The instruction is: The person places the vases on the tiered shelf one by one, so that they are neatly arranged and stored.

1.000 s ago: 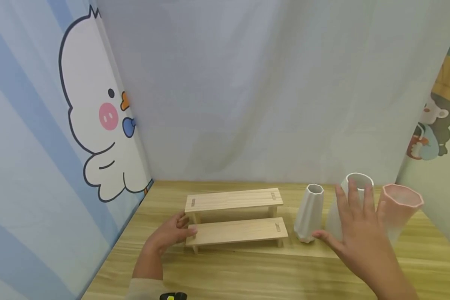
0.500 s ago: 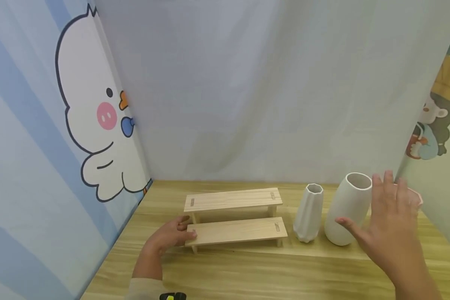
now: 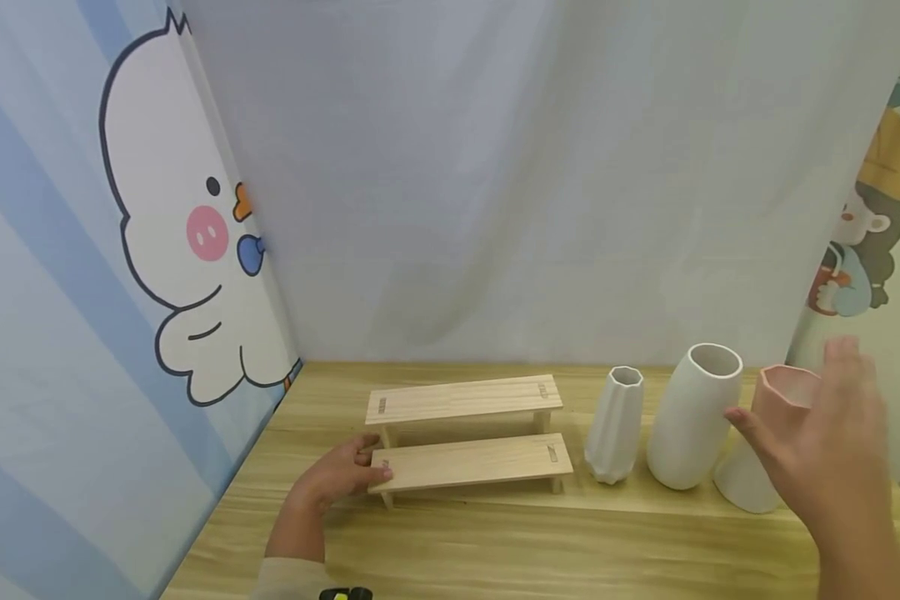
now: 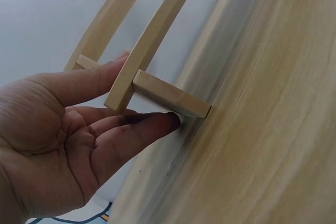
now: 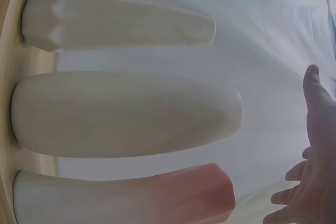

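In the head view a pale two-tier wooden stand (image 3: pixel 472 463) sits on the table. My left hand (image 3: pixel 337 477) holds the left end of its lower board. In the left wrist view the thumb (image 4: pixel 100 80) lies over the board and the fingers (image 4: pixel 139 135) are beneath, near a leg. My right hand (image 3: pixel 832 454), slightly blurred, hovers with fingers extended in front of a pink-and-white vase (image 3: pixel 750 479), hiding part of it. The right wrist view shows this hand (image 5: pixel 315 171) beyond the vases' rims, apart from them.
Left of the pink-and-white vase stand a smooth white vase (image 3: pixel 692 429) and a slimmer ribbed white vase (image 3: pixel 615 433), all upright in a row. A grey curtain (image 3: pixel 480 183) backs the wood-grain table (image 3: pixel 495 550); printed cloth (image 3: pixel 37 333) borders the left side.
My right hand has moved rightward, from in front of the smooth white vase to the pink-and-white one. My left hand keeps its hold on the stand, which stays in place.
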`<action>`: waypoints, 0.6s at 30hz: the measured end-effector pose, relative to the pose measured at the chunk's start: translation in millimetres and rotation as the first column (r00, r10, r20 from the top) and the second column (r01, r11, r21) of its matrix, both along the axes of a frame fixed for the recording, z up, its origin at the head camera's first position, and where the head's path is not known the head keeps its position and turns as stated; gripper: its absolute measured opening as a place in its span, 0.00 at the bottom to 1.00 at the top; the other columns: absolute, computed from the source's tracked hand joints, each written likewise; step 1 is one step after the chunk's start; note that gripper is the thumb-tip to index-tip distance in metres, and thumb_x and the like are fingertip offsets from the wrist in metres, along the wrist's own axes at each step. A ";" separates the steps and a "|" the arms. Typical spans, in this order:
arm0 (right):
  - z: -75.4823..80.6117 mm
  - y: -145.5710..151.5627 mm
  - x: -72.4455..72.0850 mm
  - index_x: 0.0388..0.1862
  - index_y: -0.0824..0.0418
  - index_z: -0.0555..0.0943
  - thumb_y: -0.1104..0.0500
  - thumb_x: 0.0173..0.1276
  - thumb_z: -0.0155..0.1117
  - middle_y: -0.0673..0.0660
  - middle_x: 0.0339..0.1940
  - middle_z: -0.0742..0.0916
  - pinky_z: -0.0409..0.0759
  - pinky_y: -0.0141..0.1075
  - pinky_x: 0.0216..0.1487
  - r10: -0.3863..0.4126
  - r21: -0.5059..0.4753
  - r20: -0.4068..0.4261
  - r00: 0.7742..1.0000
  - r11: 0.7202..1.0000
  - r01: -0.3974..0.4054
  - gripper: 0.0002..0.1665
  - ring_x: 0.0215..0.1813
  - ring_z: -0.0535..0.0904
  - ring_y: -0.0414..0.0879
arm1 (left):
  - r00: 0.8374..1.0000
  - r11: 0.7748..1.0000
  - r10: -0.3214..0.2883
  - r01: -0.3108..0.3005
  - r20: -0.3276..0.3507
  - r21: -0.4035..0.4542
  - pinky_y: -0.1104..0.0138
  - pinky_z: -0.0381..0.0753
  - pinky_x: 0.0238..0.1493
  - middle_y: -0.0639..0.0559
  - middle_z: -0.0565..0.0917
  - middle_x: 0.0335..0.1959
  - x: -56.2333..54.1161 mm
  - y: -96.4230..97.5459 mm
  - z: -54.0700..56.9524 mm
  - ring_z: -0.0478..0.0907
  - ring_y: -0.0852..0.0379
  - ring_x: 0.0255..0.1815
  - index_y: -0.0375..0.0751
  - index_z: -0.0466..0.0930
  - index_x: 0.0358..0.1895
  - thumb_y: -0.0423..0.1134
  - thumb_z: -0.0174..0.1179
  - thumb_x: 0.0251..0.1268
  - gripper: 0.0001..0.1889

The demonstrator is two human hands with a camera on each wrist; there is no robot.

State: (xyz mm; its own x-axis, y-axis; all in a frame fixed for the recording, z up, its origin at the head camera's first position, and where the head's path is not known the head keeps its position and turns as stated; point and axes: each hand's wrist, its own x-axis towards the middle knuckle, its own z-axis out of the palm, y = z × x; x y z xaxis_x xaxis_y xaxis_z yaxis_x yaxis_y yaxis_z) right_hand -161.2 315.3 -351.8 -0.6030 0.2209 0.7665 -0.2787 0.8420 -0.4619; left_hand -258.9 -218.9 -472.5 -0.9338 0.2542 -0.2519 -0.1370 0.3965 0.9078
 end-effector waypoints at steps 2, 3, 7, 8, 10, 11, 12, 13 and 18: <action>-0.6 4.5 0.0 0.59 0.70 0.61 0.36 0.36 0.83 0.73 0.44 0.69 0.60 0.62 0.49 -0.018 -0.047 0.002 1.000 0.999 0.018 0.63 0.47 0.65 0.69 | 1.000 1.000 -0.008 0.008 0.001 0.009 0.50 0.77 0.59 0.29 0.73 0.65 0.0 0.2 0.1 0.79 0.43 0.58 0.27 0.53 0.74 0.40 0.71 0.59 0.46; -1.3 6.6 0.7 0.63 0.69 0.61 0.37 0.39 0.82 0.74 0.48 0.70 0.61 0.64 0.54 -0.025 -0.067 0.008 1.000 0.997 0.025 0.62 0.50 0.65 0.70 | 1.000 1.000 -0.015 0.015 0.002 0.017 0.50 0.77 0.59 0.29 0.73 0.65 0.0 0.2 0.2 0.79 0.43 0.58 0.26 0.52 0.74 0.39 0.70 0.59 0.46; -4.4 14.5 2.9 0.73 0.63 0.57 0.38 0.47 0.77 0.75 0.63 0.69 0.57 0.66 0.67 -0.063 -0.132 0.051 0.997 0.989 0.069 0.63 0.62 0.63 0.73 | 0.999 0.999 -0.034 0.034 0.004 0.037 0.51 0.78 0.58 0.29 0.75 0.63 -0.3 0.1 -0.1 0.80 0.45 0.56 0.26 0.53 0.73 0.39 0.70 0.60 0.45; -5.4 16.1 3.7 0.76 0.60 0.54 0.38 0.49 0.76 0.73 0.69 0.67 0.54 0.66 0.70 -0.077 -0.153 0.079 0.994 0.984 0.088 0.63 0.67 0.61 0.73 | 0.999 0.998 -0.041 0.041 0.006 0.045 0.52 0.78 0.58 0.29 0.75 0.62 -0.4 0.0 -0.1 0.80 0.46 0.56 0.25 0.53 0.73 0.39 0.69 0.60 0.44; -6.7 18.9 4.5 0.79 0.56 0.52 0.38 0.51 0.75 0.69 0.75 0.64 0.53 0.67 0.71 -0.097 -0.201 0.135 0.986 0.972 0.124 0.64 0.72 0.59 0.70 | 0.999 0.997 -0.053 0.053 0.004 0.053 0.53 0.79 0.57 0.30 0.76 0.61 -0.9 -0.5 -1.1 0.81 0.47 0.55 0.25 0.54 0.73 0.39 0.69 0.61 0.43; -7.3 20.3 4.9 0.80 0.54 0.49 0.39 0.52 0.75 0.67 0.77 0.62 0.52 0.67 0.70 -0.107 -0.222 0.172 0.979 0.964 0.144 0.64 0.75 0.56 0.68 | 0.998 0.997 -0.061 0.061 0.003 0.057 0.53 0.80 0.57 0.30 0.77 0.61 -1.1 -0.9 -1.4 0.81 0.47 0.54 0.24 0.54 0.73 0.39 0.69 0.61 0.43; -8.0 21.5 5.1 0.81 0.53 0.47 0.40 0.54 0.74 0.65 0.78 0.60 0.52 0.68 0.70 -0.111 -0.245 0.204 0.973 0.956 0.161 0.65 0.76 0.55 0.66 | 0.998 0.996 -0.069 0.069 0.007 0.064 0.53 0.80 0.57 0.30 0.77 0.61 -1.2 -1.2 -1.6 0.81 0.47 0.54 0.24 0.54 0.73 0.38 0.68 0.62 0.43; -9.0 22.6 5.5 0.82 0.51 0.44 0.40 0.55 0.74 0.62 0.80 0.56 0.49 0.68 0.72 -0.113 -0.267 0.242 0.964 0.947 0.178 0.65 0.79 0.50 0.64 | 0.997 0.995 -0.077 0.076 0.005 0.069 0.53 0.80 0.56 0.30 0.77 0.60 -1.5 -1.6 -1.9 0.81 0.48 0.54 0.23 0.54 0.72 0.38 0.68 0.62 0.42; -13.7 29.9 2.5 0.82 0.50 0.40 0.43 0.58 0.72 0.62 0.80 0.53 0.47 0.65 0.73 -0.075 -0.330 0.318 0.945 0.926 0.185 0.65 0.80 0.48 0.61 | 0.995 0.993 -0.096 0.095 0.006 0.070 0.53 0.81 0.54 0.30 0.77 0.60 -2.0 -2.8 -2.9 0.81 0.47 0.54 0.22 0.55 0.72 0.38 0.67 0.63 0.41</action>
